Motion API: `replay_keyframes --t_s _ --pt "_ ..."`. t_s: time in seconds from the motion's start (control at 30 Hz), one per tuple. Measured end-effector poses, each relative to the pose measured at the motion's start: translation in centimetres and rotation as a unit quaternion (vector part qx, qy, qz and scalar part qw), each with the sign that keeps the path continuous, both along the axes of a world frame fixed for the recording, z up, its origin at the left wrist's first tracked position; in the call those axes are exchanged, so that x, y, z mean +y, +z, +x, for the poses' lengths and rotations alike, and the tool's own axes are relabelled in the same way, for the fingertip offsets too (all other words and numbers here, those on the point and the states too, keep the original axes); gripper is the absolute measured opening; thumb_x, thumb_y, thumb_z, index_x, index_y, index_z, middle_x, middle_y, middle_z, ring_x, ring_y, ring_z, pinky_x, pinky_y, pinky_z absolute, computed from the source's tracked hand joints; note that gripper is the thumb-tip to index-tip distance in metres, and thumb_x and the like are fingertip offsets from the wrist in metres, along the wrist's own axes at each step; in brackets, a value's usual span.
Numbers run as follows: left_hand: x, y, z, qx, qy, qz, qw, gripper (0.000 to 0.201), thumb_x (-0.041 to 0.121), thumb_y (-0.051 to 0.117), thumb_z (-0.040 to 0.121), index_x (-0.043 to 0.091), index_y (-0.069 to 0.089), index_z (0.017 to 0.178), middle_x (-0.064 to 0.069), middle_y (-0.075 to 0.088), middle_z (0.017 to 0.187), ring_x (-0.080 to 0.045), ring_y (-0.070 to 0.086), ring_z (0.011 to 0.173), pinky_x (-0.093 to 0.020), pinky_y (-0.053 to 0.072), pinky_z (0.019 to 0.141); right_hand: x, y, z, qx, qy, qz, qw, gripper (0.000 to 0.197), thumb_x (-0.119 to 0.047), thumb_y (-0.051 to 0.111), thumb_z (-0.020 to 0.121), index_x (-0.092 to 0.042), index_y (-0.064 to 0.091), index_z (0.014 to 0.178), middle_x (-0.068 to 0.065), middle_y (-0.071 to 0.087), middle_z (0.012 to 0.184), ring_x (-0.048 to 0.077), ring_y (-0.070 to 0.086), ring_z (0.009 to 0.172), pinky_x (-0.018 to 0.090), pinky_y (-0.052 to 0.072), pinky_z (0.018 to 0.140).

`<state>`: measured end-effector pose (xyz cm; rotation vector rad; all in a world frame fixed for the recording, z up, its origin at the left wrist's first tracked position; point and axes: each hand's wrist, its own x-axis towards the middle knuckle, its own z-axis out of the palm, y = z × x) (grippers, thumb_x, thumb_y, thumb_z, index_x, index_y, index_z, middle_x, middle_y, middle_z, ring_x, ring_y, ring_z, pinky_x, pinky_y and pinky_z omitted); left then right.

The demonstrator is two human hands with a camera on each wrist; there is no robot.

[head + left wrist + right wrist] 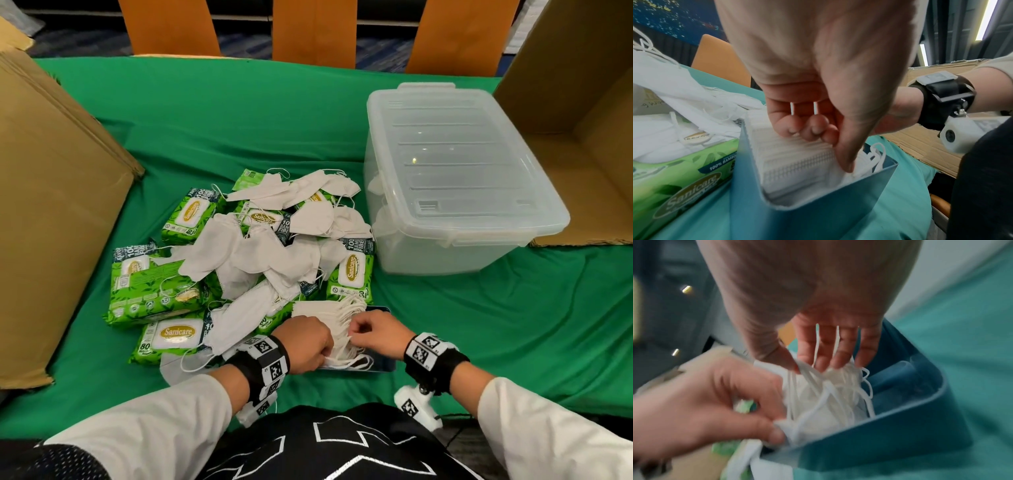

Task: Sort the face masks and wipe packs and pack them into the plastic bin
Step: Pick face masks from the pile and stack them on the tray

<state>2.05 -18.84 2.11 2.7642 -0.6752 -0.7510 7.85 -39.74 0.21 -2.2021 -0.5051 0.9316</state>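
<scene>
A stack of white face masks stands on edge in a small blue tray at the table's near edge. My left hand grips the stack's left end, fingers curled over its top and thumb down its side. My right hand pinches the ear loops at the right end. Behind lies a mixed pile of loose masks and green Sanicare wipe packs. The clear plastic bin, lid on, sits at the right.
A large cardboard box stands at the left and an open one at the right behind the bin. Orange chair backs line the far edge. Green cloth covers the table.
</scene>
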Motion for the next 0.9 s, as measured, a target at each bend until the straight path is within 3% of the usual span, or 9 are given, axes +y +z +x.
replay_keyframes --t_s 0.1,0.17,0.27,0.4,0.47,0.53,0.63,0.77,0.9 --pt "-0.1 -0.1 0.3 0.001 -0.005 0.011 1.0 0.017 0.025 0.066 0.086 0.018 0.075 0.1 -0.005 0.073 0.106 -0.03 0.065 0.099 -0.03 0.04 0.073 -0.8 -0.4 0.4 0.13 -0.028 0.052 0.99 0.013 -0.004 0.073 0.084 -0.013 0.067 0.078 0.004 0.071 0.075 0.009 0.062 0.061 0.021 0.05 0.06" --pt "-0.2 -0.1 0.5 0.001 -0.007 0.014 1.0 0.017 0.026 0.066 0.087 0.018 0.075 0.099 -0.006 0.073 0.105 -0.031 0.065 0.098 -0.03 0.04 0.072 -1.3 -0.5 0.4 0.17 -0.044 0.068 0.982 0.017 0.003 0.074 0.084 -0.011 0.065 0.082 0.009 0.072 0.071 0.01 0.061 0.054 0.019 0.048 0.051" --pt "-0.2 -0.2 0.4 -0.007 -0.015 0.022 1.0 0.017 0.026 0.061 0.09 0.018 0.071 0.1 -0.01 0.072 0.102 -0.033 0.064 0.096 -0.031 0.037 0.069 -1.9 -0.7 0.5 0.15 -0.086 0.08 0.982 0.019 0.006 0.076 0.081 -0.009 0.066 0.087 0.0 0.065 0.064 0.006 0.057 0.052 0.02 0.047 0.05" --pt "0.1 -0.2 0.0 -0.019 -0.029 0.022 0.999 0.016 0.025 0.057 0.092 0.018 0.065 0.104 -0.013 0.071 0.099 -0.036 0.063 0.092 -0.032 0.037 0.066 -2.5 -0.9 0.4 0.142 -0.123 0.106 0.976 0.023 0.008 0.077 0.079 -0.008 0.069 0.094 0.003 0.069 0.083 0.01 0.063 0.07 0.025 0.054 0.059" --pt "0.3 -0.3 -0.2 -0.015 -0.01 0.004 1.0 0.019 0.026 0.059 0.091 0.021 0.059 0.11 -0.009 0.068 0.093 -0.034 0.063 0.089 -0.033 0.039 0.066 -2.5 -1.1 -0.2 0.122 -0.134 0.103 0.978 0.022 -0.002 0.082 0.078 -0.011 0.068 0.093 0.002 0.067 0.081 0.01 0.061 0.069 0.026 0.053 0.058" --pt "0.5 -0.4 -0.2 -0.007 0.018 -0.013 1.0 0.025 0.025 0.062 0.088 0.023 0.052 0.111 -0.004 0.06 0.082 -0.032 0.062 0.084 -0.033 0.036 0.064 -2.4 -1.1 -0.6 0.07 -0.148 0.088 0.983 0.032 -0.026 0.092 0.069 -0.018 0.067 0.088 -0.004 0.062 0.074 0.008 0.055 0.065 0.025 0.048 0.057" --pt "0.5 -0.2 0.1 -0.003 0.039 -0.019 0.999 0.023 0.021 0.064 0.084 0.023 0.053 0.104 -0.005 0.067 0.09 -0.031 0.063 0.084 -0.032 0.037 0.063 -2.3 -0.4 -1.1 -0.01 -0.068 0.004 0.998 0.048 -0.049 0.091 0.055 -0.024 0.059 0.08 -0.01 0.059 0.064 0.004 0.049 0.057 0.025 0.044 0.058" --pt "0.4 -0.2 0.4 -0.001 0.048 -0.014 0.999 0.021 0.021 0.064 0.08 0.025 0.053 0.098 -0.005 0.069 0.092 -0.031 0.063 0.083 -0.032 0.038 0.062 -0.7 -0.1 -2.0 -0.102 0.058 -0.116 0.986 0.032 -0.037 0.076 0.065 -0.029 0.05 0.081 -0.007 0.062 0.069 0.012 0.058 0.063 0.032 0.053 0.063" --pt "0.3 -0.3 0.5 -0.005 0.043 0.003 0.999 0.023 0.022 0.064 0.08 0.026 0.05 0.098 -0.005 0.068 0.092 -0.032 0.063 0.082 -0.034 0.041 0.062 0.5 -0.7 -1.2 -0.146 0.023 -0.153 0.977 0.011 -0.031 0.061 0.072 -0.025 0.053 0.077 -0.005 0.066 0.07 0.02 0.064 0.068 0.038 0.057 0.066"
